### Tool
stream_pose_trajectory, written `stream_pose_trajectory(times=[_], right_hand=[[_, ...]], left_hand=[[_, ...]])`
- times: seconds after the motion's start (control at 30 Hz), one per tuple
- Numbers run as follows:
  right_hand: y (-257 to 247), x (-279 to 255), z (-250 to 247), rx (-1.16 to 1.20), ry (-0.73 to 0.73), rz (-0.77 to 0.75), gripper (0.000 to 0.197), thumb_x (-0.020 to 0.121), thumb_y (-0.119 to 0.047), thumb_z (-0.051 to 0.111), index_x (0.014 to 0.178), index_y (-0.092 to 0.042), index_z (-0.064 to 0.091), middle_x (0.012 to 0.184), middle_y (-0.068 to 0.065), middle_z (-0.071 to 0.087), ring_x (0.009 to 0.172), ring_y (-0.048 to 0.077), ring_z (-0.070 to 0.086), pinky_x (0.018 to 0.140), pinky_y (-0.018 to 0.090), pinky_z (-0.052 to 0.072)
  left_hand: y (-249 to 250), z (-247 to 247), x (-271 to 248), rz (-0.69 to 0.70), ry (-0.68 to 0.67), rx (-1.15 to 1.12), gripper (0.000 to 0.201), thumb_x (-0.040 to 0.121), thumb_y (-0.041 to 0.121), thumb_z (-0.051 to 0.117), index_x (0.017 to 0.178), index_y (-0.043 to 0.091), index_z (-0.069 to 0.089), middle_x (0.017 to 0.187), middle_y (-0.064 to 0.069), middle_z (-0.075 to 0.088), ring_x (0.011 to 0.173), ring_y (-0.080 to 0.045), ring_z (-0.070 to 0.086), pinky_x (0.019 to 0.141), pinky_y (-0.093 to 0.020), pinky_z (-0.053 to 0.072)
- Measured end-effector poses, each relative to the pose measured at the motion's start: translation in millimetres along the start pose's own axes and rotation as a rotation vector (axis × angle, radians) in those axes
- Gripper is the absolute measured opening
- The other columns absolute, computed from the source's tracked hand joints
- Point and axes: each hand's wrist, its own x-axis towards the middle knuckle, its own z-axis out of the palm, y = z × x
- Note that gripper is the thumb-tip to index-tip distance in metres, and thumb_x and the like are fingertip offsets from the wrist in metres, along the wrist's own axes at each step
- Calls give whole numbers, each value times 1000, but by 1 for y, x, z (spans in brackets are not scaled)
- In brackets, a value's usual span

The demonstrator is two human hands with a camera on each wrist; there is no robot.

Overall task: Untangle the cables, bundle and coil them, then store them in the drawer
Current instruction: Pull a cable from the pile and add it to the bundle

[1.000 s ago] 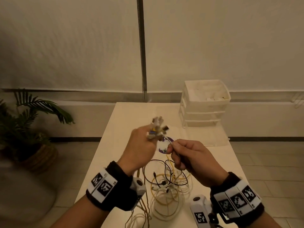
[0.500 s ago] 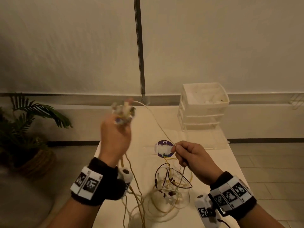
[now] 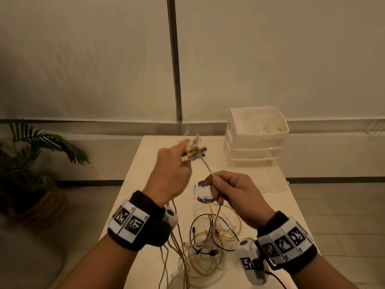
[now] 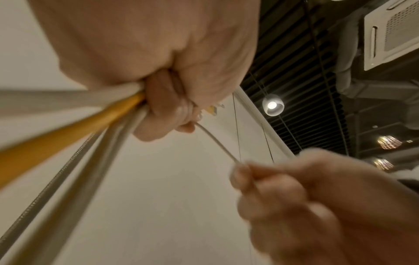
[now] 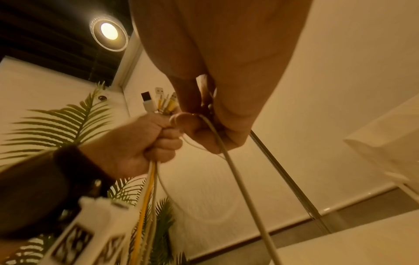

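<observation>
My left hand [image 3: 173, 170] is raised over the table and grips a bunch of cable ends [image 3: 192, 152], white and yellow USB plugs [image 5: 158, 102] sticking out above its fist. From that bunch a thin white cable [image 3: 207, 166] runs down to my right hand [image 3: 233, 192], which pinches it between thumb and fingers [image 4: 240, 174]. Below the hands a tangle of yellow, white and black cables [image 3: 208, 243] lies on the white table [image 3: 281, 205]. Yellow and grey strands [image 4: 68, 136] hang from the left fist.
A white plastic drawer unit [image 3: 256, 136] stands at the table's back right, with an open top tray. A round purple-and-white tape roll [image 3: 203, 191] lies mid-table, partly behind my right hand. A potted palm [image 3: 31, 163] stands on the floor to the left.
My left hand, which had swung up and left pulling the white cable taut, has come back right and down towards my right hand. The right hand keeps its pinch on the cable.
</observation>
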Motion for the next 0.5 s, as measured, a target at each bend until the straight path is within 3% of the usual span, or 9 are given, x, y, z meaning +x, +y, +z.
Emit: stream_pose_trajectory(times=[0.1,0.17,0.2,0.27,0.3,0.37,0.43,0.5], right_hand=[[17,2,-6,-41,-6,20,27,100,-9,44,88,-7,67,66,6,57,57,14,48,59,24,42],[31,1,-12,-103,-15,40,25,100,-10,44,87,-6,66,64,3,56,57,14,48,59,24,42],[38,0,-14,-124,-20,58,25,100,-11,45,87,-5,65,64,3,56,57,13,48,58,24,41],[48,-5,-18,-135,4,97,25,100,-10,44,88,0,63,63,7,51,55,9,48,57,23,40],[51,-6,-18,-121,31,108,25,100,-8,43,87,3,62,61,9,48,54,7,47,57,21,39],[50,-5,-17,-31,86,128,27,101,-8,42,85,2,62,59,9,44,51,11,41,54,22,34],[42,0,-14,87,112,162,28,101,-9,41,84,-2,62,58,7,41,50,14,32,53,27,27],[31,4,-11,132,92,188,29,101,-11,41,84,-3,63,58,7,41,49,13,29,52,27,25]], left_hand=[[-1,-16,19,-95,209,-3,29,91,-5,49,85,16,67,71,11,58,55,0,48,51,-5,36],[-16,-30,31,-185,366,-27,22,95,8,52,83,22,64,67,11,55,59,-7,55,55,-9,40],[-26,-39,37,-237,455,-89,18,94,19,52,82,25,64,68,7,58,66,-20,62,62,-23,50],[-40,-56,43,-332,568,-152,20,92,32,52,80,24,66,79,-3,64,84,-35,66,71,-45,55],[-41,-60,40,-339,557,-103,18,94,29,52,85,24,67,85,-6,65,89,-35,66,73,-42,54],[-37,-58,31,-279,435,60,23,98,15,51,115,19,67,92,-7,66,89,-23,65,73,-25,47],[-17,-43,15,-156,328,129,48,98,5,48,143,21,46,76,5,57,68,0,58,60,-4,39],[-4,-22,-2,-10,187,62,67,92,-7,48,148,25,31,73,16,53,63,12,55,55,2,38]])
